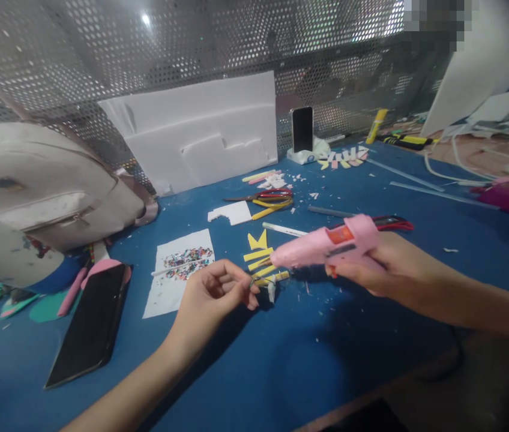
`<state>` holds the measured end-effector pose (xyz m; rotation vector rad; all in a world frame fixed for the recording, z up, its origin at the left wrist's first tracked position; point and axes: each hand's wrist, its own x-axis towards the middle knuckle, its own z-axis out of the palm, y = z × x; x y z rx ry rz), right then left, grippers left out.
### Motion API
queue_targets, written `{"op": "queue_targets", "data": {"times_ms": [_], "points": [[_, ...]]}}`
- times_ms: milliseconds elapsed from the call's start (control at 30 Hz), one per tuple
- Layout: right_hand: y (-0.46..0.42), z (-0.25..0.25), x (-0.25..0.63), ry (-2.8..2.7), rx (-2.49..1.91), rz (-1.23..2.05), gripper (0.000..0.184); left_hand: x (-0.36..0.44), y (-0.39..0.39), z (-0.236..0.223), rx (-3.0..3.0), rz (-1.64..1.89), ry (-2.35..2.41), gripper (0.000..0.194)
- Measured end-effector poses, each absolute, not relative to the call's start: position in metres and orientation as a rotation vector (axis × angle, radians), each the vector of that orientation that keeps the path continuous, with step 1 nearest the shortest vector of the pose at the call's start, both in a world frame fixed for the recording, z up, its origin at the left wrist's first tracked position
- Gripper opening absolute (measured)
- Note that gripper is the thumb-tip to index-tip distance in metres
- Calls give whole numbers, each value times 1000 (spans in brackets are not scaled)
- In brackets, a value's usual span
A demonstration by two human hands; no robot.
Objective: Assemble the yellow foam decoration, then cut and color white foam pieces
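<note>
My right hand (371, 264) grips a pink hot glue gun (313, 243), its nozzle pointing left over several yellow foam strips (259, 256). A yellow crown-shaped piece (258, 240) lies just beyond the strips. My left hand (222, 285) is closed in a pinch close to the nozzle, at the near end of the strips. What its fingertips hold is too small to make out. A small whitish scrap (271, 291) hangs or lies just right of those fingertips. To the left of the strips, a white paper sheet (150, 306) bears a scatter of coloured sequins (182, 264).
Beyond the hands lie scissors (272, 197), a white foam piece (231, 213) and a pen (286, 230). White foam boards (200, 132) and an upright phone (302, 129) stand behind. A backpack (47, 186) and a black phone (90, 318) occupy the left; clear glue sticks (439, 195) lie right.
</note>
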<state>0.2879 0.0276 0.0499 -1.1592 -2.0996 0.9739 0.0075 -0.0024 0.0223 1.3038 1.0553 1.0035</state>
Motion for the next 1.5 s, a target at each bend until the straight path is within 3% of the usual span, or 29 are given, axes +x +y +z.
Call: {"op": "queue_targets", "data": {"times_ms": [133,300,633,867,1133,1333,1500], "points": [[41,49,286,-1932,-1218,1205,51,8,-2,22,1300,1010,1061,19],[63,49,303,-1670,-1183,1275,47,8,-3,21,1288,1016,1061,20],[134,91,372,-1588,-1484,415,42,9,-3,17,1283,1017,1059,19],[162,54,387,-1683,-1601,524,45,7,-1,12,1288,1020,1060,20],[163,3,389,-1922,-1612,693,27,6,0,7,1291,1016,1070,19],[161,2,399,-1984,-1699,623,47,6,-2,7,1292,1028,1079,19],[145,23,406,-1940,-1737,447,37,8,-4,7,1296,1023,1087,19]]}}
